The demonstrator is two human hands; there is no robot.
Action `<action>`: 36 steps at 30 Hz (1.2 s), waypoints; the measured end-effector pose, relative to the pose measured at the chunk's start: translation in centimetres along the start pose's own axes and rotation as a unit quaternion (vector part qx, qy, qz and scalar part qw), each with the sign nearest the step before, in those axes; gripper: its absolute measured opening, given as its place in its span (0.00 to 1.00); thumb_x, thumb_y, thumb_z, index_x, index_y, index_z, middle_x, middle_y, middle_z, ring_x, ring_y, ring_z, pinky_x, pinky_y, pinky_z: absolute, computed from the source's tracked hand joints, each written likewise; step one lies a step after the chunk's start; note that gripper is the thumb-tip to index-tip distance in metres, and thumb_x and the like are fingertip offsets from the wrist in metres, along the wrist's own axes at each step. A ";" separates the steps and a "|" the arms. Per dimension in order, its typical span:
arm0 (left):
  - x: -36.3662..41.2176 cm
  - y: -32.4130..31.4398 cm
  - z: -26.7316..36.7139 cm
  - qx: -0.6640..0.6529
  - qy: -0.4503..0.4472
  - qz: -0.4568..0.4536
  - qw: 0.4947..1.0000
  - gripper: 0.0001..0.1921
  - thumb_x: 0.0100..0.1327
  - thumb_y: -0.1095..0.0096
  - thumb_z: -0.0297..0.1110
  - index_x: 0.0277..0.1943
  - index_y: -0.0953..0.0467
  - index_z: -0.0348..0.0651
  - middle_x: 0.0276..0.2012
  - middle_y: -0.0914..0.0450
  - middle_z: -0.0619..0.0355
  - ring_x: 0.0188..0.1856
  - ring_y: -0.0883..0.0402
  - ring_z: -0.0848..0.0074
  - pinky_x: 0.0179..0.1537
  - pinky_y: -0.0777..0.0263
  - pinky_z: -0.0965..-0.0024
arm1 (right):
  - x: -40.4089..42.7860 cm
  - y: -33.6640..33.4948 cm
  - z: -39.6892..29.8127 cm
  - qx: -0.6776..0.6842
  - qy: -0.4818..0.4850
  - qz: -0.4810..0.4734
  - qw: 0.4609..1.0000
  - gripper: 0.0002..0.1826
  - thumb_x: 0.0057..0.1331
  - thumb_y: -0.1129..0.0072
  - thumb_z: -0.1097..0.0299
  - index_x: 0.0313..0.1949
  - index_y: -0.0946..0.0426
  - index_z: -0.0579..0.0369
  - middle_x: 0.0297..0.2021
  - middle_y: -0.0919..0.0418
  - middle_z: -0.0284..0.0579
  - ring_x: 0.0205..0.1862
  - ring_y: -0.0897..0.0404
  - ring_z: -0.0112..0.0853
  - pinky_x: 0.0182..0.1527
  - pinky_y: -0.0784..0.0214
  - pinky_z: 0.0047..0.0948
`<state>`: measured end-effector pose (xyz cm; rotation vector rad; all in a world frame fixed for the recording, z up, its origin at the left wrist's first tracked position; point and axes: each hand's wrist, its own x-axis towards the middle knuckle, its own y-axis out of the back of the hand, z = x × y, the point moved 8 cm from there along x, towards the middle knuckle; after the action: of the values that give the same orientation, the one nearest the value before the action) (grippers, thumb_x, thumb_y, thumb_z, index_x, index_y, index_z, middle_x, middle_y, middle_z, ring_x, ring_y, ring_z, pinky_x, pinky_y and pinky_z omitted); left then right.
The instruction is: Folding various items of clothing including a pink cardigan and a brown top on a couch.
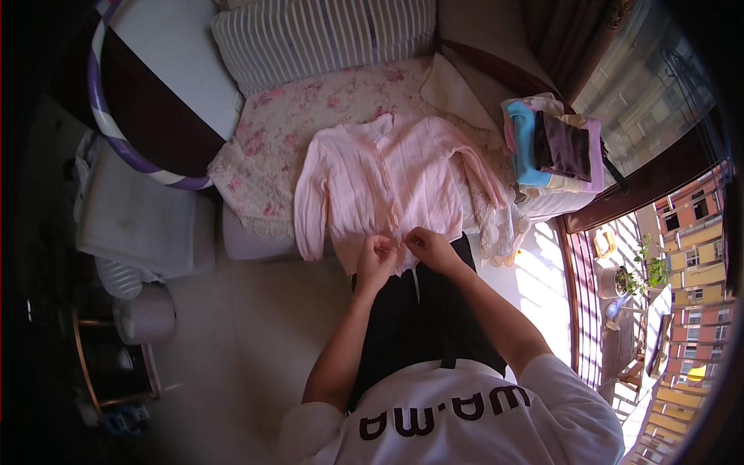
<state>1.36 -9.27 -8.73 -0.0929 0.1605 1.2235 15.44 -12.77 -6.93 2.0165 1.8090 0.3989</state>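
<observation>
A pink long-sleeved cardigan (360, 174) is spread front side up on a floral quilted cover (279, 133), its collar away from me and its hem hanging over the near edge. My left hand (376, 256) pinches the front placket close to the hem, fingers curled. Just across from it, my right hand (429, 247) has hold of the other side of the placket. Whatever sits between the fingertips is too small to make out. One sleeve lies straight down on the left; the other bends out to the right.
A striped cushion (325, 40) leans at the back. Folded clothes (526, 145) are stacked at right, a dark satin piece (564, 148) on top. A purple and white hoop (119, 139) stands left, near a pale box (139, 203) and a round stool (145, 314). Sunlit balcony railings lie right.
</observation>
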 end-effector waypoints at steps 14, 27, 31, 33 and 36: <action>-2.4 0.9 1.2 0.295 -0.166 0.034 0.940 0.09 0.47 0.35 0.26 0.29 0.30 0.37 0.21 0.26 0.54 0.24 0.25 0.67 0.28 0.32 0.65 | -2.8 -3.2 -0.6 -0.249 0.116 -0.022 0.961 0.06 0.56 0.46 0.66 0.32 0.27 0.52 0.27 0.26 0.45 0.35 0.25 0.41 0.39 0.34 0.37; -3.6 0.3 1.2 0.194 -0.084 0.045 0.976 0.09 0.53 0.35 0.31 0.34 0.25 0.36 0.23 0.22 0.52 0.24 0.23 0.72 0.29 0.30 0.72 | -3.1 -1.0 -2.6 -0.096 -0.001 -0.007 0.995 0.10 0.52 0.42 0.67 0.32 0.28 0.58 0.24 0.24 0.50 0.27 0.23 0.44 0.31 0.32 0.36; -3.9 0.1 1.3 0.206 -0.092 0.055 0.973 0.08 0.54 0.37 0.30 0.34 0.24 0.37 0.26 0.21 0.52 0.27 0.20 0.70 0.30 0.29 0.71 | -3.3 -0.6 -2.4 0.015 -0.057 -0.027 0.998 0.11 0.56 0.40 0.67 0.32 0.28 0.61 0.22 0.24 0.45 0.24 0.22 0.32 0.28 0.31 0.29; -3.9 0.4 0.9 0.177 -0.087 0.062 0.978 0.08 0.53 0.37 0.30 0.35 0.24 0.37 0.27 0.20 0.52 0.28 0.20 0.71 0.31 0.29 0.71 | -3.3 -1.0 -1.8 0.092 -0.112 -0.059 0.988 0.12 0.57 0.40 0.66 0.32 0.29 0.63 0.22 0.24 0.43 0.24 0.23 0.27 0.27 0.30 0.25; -3.8 0.3 1.0 0.195 -0.093 0.067 0.974 0.08 0.54 0.37 0.29 0.36 0.24 0.36 0.28 0.20 0.51 0.29 0.20 0.74 0.32 0.28 0.73 | -3.4 -1.6 -1.0 0.197 -0.141 -0.082 0.967 0.12 0.59 0.40 0.67 0.32 0.29 0.65 0.25 0.24 0.40 0.26 0.24 0.22 0.27 0.29 0.20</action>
<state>-0.06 -12.51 -7.06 0.3792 0.2433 1.3059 13.17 -15.90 -6.59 2.0180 1.9625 -0.3073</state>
